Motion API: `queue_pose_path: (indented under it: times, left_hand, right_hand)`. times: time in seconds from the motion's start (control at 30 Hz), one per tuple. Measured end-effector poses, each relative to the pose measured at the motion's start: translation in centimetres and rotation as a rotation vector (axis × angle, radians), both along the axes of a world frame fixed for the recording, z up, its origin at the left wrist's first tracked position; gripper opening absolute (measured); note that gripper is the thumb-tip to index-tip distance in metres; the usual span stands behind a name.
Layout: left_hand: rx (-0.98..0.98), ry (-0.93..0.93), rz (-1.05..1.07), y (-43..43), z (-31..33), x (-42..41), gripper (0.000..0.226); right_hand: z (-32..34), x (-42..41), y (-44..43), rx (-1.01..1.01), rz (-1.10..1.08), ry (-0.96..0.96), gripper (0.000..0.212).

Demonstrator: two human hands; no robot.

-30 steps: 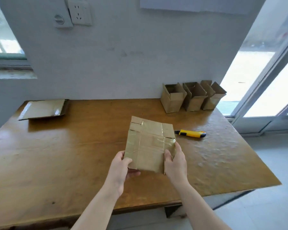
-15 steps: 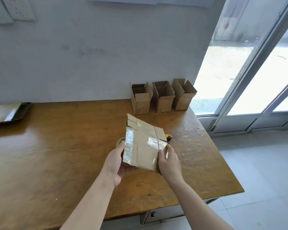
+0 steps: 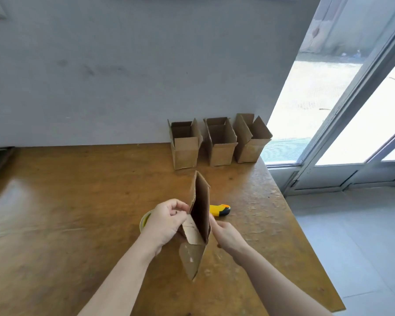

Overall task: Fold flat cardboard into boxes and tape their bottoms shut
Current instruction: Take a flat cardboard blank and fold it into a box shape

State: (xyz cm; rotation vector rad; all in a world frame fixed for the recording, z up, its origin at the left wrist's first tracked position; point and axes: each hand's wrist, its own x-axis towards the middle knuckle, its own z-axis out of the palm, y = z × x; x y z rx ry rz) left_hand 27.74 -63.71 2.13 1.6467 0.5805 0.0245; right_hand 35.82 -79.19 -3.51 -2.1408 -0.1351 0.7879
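Wood table (image 3: 66, 213) – grey wall (image 3: 123, 65), window (image 3: 328, 87)

The flat cardboard (image 3: 200, 215), a second ago held face-on with its taped side showing, now stands edge-on and partly spread open between the left hand (image 3: 167, 221) and right hand (image 3: 226, 233). A tape roll (image 3: 145, 221) now shows behind the left hand.

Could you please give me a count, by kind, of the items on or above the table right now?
Finished open boxes at the wall: 3
Cardboard piece being folded, held in both hands: 1
Yellow utility knife: 1
Tape roll, partly hidden by the left hand: 1
Total: 6
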Motion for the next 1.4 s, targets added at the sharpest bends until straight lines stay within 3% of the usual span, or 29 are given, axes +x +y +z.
queue_pose_path:
  times: [0.13, 0.23, 0.33, 0.5, 0.67, 0.77, 0.9, 1.03, 1.2, 1.4]
  left_hand:
    - [0.19, 0.061, -0.079, 0.7, -0.2, 0.7, 0.019]
    - [0.184, 0.063, -0.088, 0.6, 0.0, 1.1, 0.023]
    - [0.201, 0.077, -0.02, 0.5, -0.3, 1.2, 0.027]
    - [0.209, 0.101, 0.186, 0.2, -1.2, 0.5, 0.027]
    - [0.297, 0.129, 0.328, 0.4, -1.4, 0.4, 0.027]
    - [0.391, 0.166, 0.357, 0.3, -1.7, 0.6, 0.026]
    - [0.469, 0.208, 0.385, 0.2, -2.1, 0.5, 0.025]
    - [0.465, 0.209, 0.368, 0.0, -2.4, 0.1, 0.017]
    - [0.196, 0.045, 0.368, 0.0, -2.8, -0.8, 0.022]
    - [0.383, 0.115, 0.354, 0.1, -3.7, -0.5, 0.008]
  right_hand:
    - [1.6, 2.4, 1.0, 0.265, -0.15, -0.016, 0.059]
    - [2.8, 4.1, 1.8, 0.353, -0.017, 0.023, 0.06]
    - [3.3, 5.6, 2.2, 0.264, 0.075, 0.001, 0.046]
    - [3.6, 7.1, 1.3, 0.101, 0.2, -0.133, 0.05]
    - [4.0, 7.5, 0.7, -0.059, 0.424, -0.385, 0.029]
    - [4.3, 7.5, 0.7, -0.137, 0.564, -0.524, 0.031]
    - [4.4, 7.2, 1.0, -0.167, 0.799, -0.857, 0.035]
    - [4.1, 6.5, 1.7, -0.121, 0.899, -0.731, 0.048]
    - [5.6, 6.8, 2.3, -0.15, 0.995, -0.608, 0.1]
    - [5.9, 8.0, 2.1, -0.074, 0.953, -0.456, 0.096]
